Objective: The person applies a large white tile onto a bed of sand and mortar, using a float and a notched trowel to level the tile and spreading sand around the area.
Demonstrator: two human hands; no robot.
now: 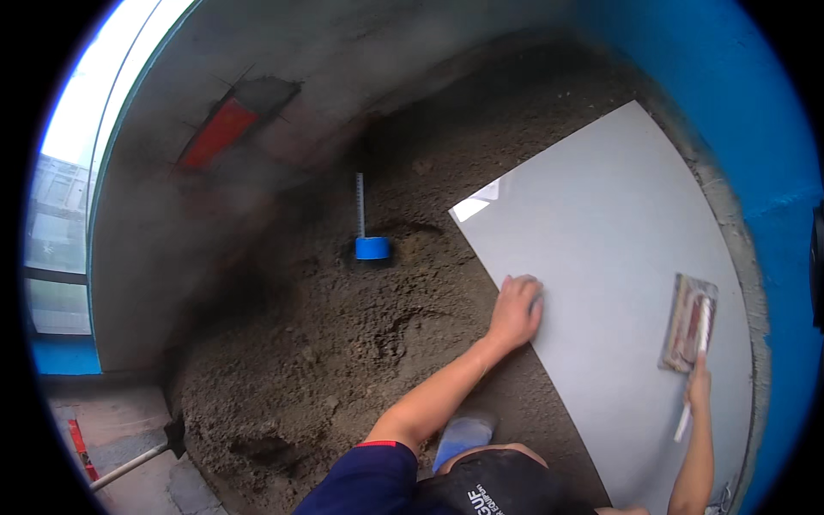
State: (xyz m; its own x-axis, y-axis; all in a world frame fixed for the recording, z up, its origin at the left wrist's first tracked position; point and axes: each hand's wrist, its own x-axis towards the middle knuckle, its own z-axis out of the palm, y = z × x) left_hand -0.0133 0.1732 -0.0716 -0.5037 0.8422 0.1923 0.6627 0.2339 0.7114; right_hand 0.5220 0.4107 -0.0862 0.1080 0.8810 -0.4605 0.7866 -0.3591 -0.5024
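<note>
A large pale grey tile (pixel 592 232) lies over the mortar bed on the right side. My left hand (pixel 518 305) rests on its left edge, fingers slightly bent against the glossy surface and holding nothing visible. Over the tile's right part, my right hand (pixel 699 386) is closed around the white handle of a tool (pixel 684 324). A flat, rectangular, mortar-stained plate appears at the handle's upper end; whether the two are one piece is unclear. The handle's other end sticks out below my fist.
Rough mortar (pixel 343 343) covers the floor left of the tile. A blue block with an upright ruler (pixel 372 248) stands on it. A blue wall (pixel 781 232) borders the right, a grey wall and window the left. A pole (pixel 129 466) lies at lower left.
</note>
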